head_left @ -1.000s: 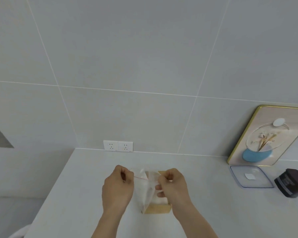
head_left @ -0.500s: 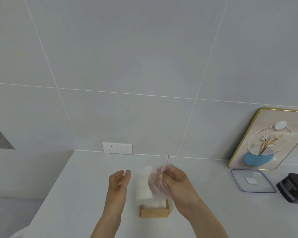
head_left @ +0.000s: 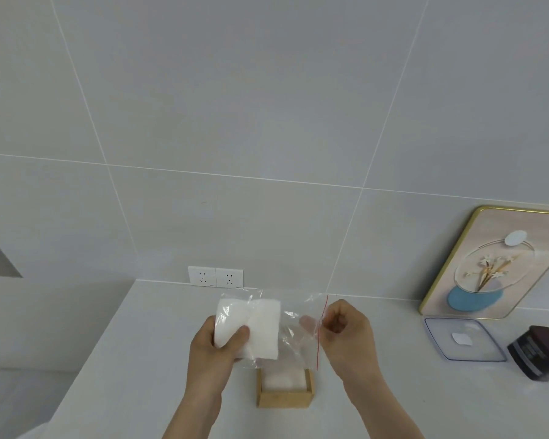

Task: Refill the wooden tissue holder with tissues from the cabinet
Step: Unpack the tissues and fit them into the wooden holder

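Note:
A small square wooden tissue holder (head_left: 285, 398) stands on the white counter, with white tissues showing inside it. Above it I hold a clear zip bag (head_left: 293, 331) with a red seal line, stretched sideways. A stack of white tissues (head_left: 256, 326) sits in the bag's left end. My left hand (head_left: 214, 353) grips the tissue stack through the plastic. My right hand (head_left: 346, 332) pinches the bag's open end by the red line.
A double wall socket (head_left: 215, 276) sits at the counter's back edge. To the right are a gold-framed picture (head_left: 495, 264) leaning on the wall, a clear plastic lid (head_left: 463, 339) and a dark jar (head_left: 541, 353). The counter's left edge (head_left: 92, 353) drops off.
My left hand, open half a second ago, now grips the tissue stack through the bag. My right hand slid right along the bag to its red-lined end, stretching it out flat.

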A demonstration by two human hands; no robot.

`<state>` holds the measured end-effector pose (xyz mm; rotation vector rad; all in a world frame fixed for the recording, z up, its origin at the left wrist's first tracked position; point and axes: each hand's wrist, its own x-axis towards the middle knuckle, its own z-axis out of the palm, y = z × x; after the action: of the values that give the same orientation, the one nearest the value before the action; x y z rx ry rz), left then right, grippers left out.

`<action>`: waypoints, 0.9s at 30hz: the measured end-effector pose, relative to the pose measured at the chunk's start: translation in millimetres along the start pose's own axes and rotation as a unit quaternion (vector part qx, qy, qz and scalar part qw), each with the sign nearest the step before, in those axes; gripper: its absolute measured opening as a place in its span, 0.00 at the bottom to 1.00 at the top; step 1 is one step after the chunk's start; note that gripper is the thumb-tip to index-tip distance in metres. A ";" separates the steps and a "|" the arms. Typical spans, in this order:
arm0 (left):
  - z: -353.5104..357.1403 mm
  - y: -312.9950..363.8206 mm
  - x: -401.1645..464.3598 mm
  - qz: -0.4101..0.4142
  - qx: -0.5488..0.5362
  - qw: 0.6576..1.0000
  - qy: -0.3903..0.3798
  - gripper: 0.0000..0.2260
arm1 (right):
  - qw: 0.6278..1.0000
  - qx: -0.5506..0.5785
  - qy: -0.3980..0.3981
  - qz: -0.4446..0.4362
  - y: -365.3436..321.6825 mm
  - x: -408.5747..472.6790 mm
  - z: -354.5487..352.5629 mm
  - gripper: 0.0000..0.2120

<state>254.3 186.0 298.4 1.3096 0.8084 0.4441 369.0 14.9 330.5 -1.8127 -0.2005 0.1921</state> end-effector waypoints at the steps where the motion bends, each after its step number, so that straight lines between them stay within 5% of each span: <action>1: 1.3 0.4 0.7 0.013 0.002 1.000 0.004 0.05 | 0.999 0.017 -0.030 0.005 -5.3 -2.1 0.1 0.16; 3: 3.4 -0.6 1.5 0.029 0.012 0.999 0.011 0.05 | 0.992 0.034 -0.106 0.052 -14.1 -6.0 1.0 0.05; 6: 3.2 0.4 -0.2 0.047 0.039 0.998 0.023 0.07 | 0.970 0.013 -0.211 0.118 -12.1 -7.5 -0.3 0.24; 8: 2.1 0.7 -0.8 0.058 0.049 0.997 0.026 0.07 | 0.962 -0.002 -0.245 0.121 -8.8 -7.0 -0.7 0.26; 13: -2.5 1.6 0.0 0.072 0.064 0.995 0.040 0.07 | 0.940 -0.013 -0.318 0.126 -8.7 -8.3 0.3 0.13; 17: -5.6 1.2 2.2 0.085 0.069 0.992 0.057 0.08 | 0.932 0.031 -0.346 0.101 -13.3 -12.8 2.2 0.10; 27: -23.0 -0.3 11.2 0.077 0.004 0.997 0.000 0.05 | 0.924 -0.080 -0.369 0.065 -23.1 -9.1 14.9 0.12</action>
<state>244.6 209.2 293.9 1.3843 0.7119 0.5625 355.8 32.4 349.4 -1.8402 -0.6403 0.9818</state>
